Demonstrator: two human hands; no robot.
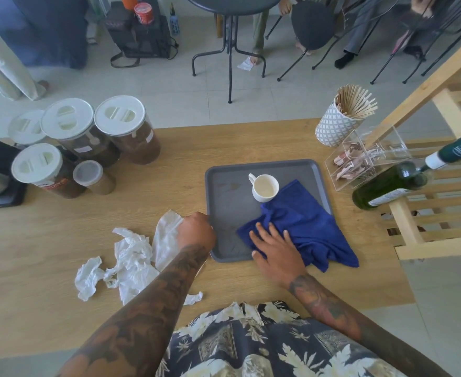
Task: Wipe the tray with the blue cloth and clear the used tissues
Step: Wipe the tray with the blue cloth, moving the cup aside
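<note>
Both hands work: right hand (275, 250) presses flat on the blue cloth (303, 227), left hand (196, 229) grips the tray (224, 183) edge. Stains remain, and used tissues (126, 265) wait on the tabletop (169, 164).

Table (169, 213): wood-grain top, light, matt, smooth. Tray (224, 191): grey, looks plastic, matt with faint smears. Cloth (305, 227): blue terry-like fabric, soft nap, matt. Tissues (131, 257): thin white paper, crumpled, creased. Cup (265, 187): white, glossy, ceramic-looking. Jars (131, 137): clear plastic-looking walls, white matt lids. Sticks (356, 102): pale bare wood, in a patterned matt holder (332, 126). Box (365, 159): clear acrylic-like, shiny. Bottle (387, 186): dark green glass, glossy. Rack (441, 186): unfinished pale wood slats.
</note>
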